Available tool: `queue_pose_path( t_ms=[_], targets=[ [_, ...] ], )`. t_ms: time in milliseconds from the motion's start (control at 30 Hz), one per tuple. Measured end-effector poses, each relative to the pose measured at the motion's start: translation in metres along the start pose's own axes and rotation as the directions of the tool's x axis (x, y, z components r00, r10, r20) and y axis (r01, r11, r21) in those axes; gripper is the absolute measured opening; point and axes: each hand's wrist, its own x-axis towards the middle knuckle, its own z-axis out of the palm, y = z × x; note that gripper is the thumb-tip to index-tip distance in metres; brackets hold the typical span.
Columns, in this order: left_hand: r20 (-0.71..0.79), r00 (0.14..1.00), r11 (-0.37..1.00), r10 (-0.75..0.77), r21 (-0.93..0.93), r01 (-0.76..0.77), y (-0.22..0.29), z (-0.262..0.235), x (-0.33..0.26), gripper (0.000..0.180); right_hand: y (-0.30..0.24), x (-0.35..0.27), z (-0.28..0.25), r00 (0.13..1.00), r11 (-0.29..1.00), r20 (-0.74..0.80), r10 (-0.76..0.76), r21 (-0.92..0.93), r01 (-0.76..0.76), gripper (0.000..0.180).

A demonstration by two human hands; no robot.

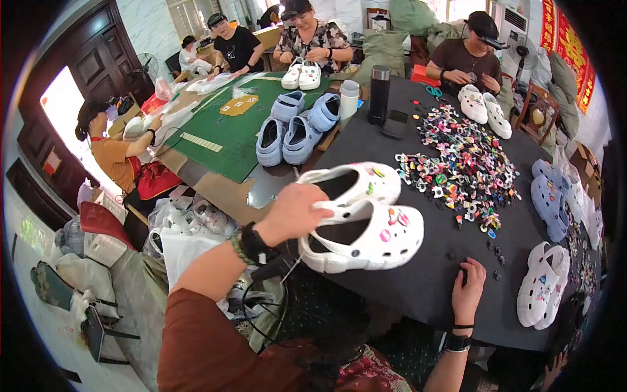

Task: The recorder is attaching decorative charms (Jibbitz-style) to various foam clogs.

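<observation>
My left hand (297, 208) grips a pair of white clogs by the inner sides of their heel openings, holding them above the near edge of the black-covered table. On the far clog (382, 189) are colourful charms near the toe. Pink and red charms sit on the near clog (398, 238), among its round holes. Lower right, my right hand (469, 291) rests on the table with fingers slightly bent and a gap beside the thumb; I see nothing held in it. Small black pieces (498, 255) lie just beyond its fingertips.
A heap of colourful charms (457, 166) covers the table's middle. White clogs (542, 284) and blue clogs (550, 199) stand at right. Blue-grey clogs (297, 134), a black bottle (379, 95) and a green mat (228, 124) are farther off. Several people work around the table.
</observation>
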Motion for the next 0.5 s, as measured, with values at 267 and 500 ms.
queue_pose_path(
  t_ms=[267, 500],
  targets=[
    [-0.258, 0.877, 0.893, -0.405, 0.092, 0.439, -0.113, -0.077, 0.026, 0.032, 0.003, 0.005, -0.001, 1.0, 0.999, 0.016, 0.026, -0.039, -0.025, 0.018],
    [-0.532, 0.565, 0.748, -0.631, -0.222, 0.626, -0.257, -0.102, 0.083, 0.034, -0.005, 0.003, -0.005, 0.996, 0.995, 0.037, 0.081, -0.062, -0.079, 0.02]
  ],
)
